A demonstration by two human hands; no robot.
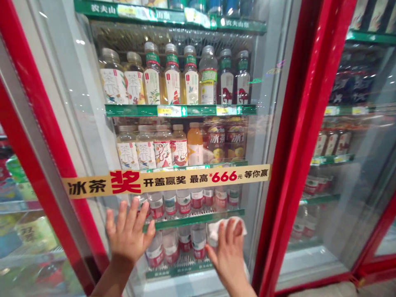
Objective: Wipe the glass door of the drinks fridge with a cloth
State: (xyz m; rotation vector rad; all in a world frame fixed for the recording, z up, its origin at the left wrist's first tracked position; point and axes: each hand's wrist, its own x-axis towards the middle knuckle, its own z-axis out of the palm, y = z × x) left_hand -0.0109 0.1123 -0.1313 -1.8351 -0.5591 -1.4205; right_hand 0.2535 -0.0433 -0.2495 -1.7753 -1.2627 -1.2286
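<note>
Red framing (293, 165) is bordering a tall glass door (262, 136), and both hands are reaching up to its lower half. The left hand (128, 235) is spreading wide, fingers pointing up and thumb standing apart, its palm facing the glass just below a yellow banner (167, 183); it is holding nothing. The right hand (229, 251) is laying its slightly parted fingers over a white cloth (215, 229) — the cloth is lying between that hand and the glass, in the lower right part of the door, with its edges showing around the fingertips and beside the palm. Whether any of it is being pinched, one cannot tell. Behind the glass, bottles (151, 78) are standing upright in rows on green-edged shelves, an orange bottle (194, 144) among them above the banner. More drinks are showing behind the neighbouring doors — some on the left, some on the right.
</note>
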